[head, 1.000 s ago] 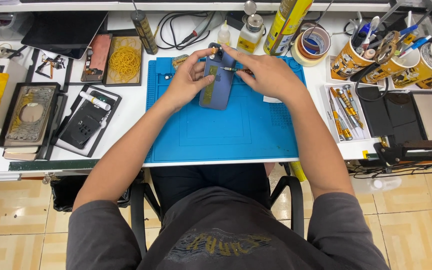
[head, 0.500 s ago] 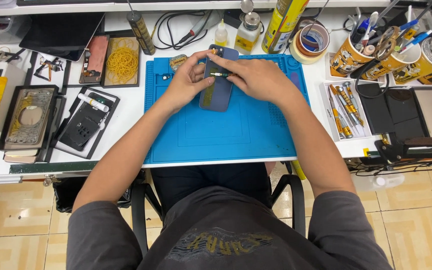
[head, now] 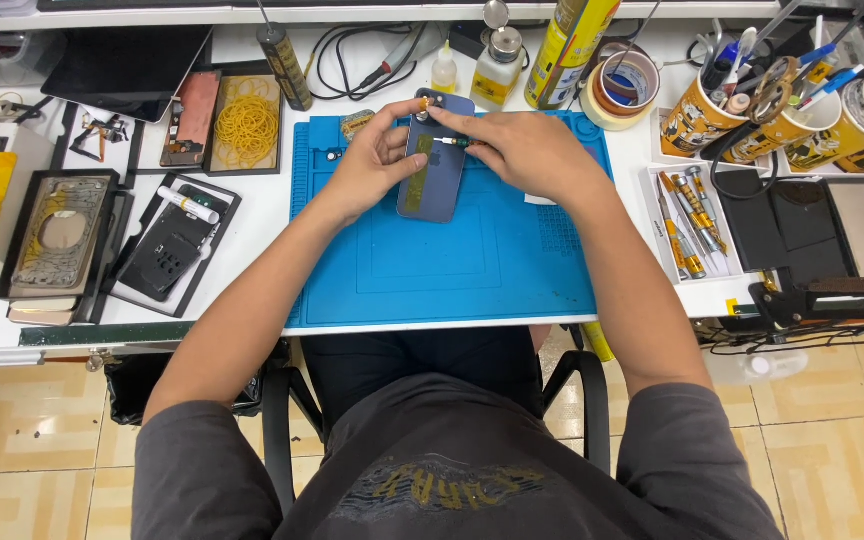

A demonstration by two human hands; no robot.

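A dark blue phone point(head: 434, 175) lies back-up on the blue work mat point(head: 452, 260), a yellowish strip along its left side. My left hand point(head: 370, 160) rests on the phone's left edge, thumb and fingers pinching near its top corner. My right hand point(head: 527, 150) holds a small screwdriver point(head: 452, 141) with its tip pointing left, against the upper part of the phone. Both hands meet at the phone's top end.
Left of the mat are trays with phone parts point(head: 172, 240), a box of yellow rubber bands point(head: 247, 125) and a framed phone housing point(head: 57, 235). Behind are bottles point(head: 497, 75), a spray can point(head: 562, 45) and tape rolls point(head: 627, 90). Right: screwdrivers in a tray point(head: 692, 215), tool cups point(head: 742, 100).
The phone and both hands sit slightly farther up the mat than a second ago. My right hand has brought the screwdriver tip onto the phone's upper part.
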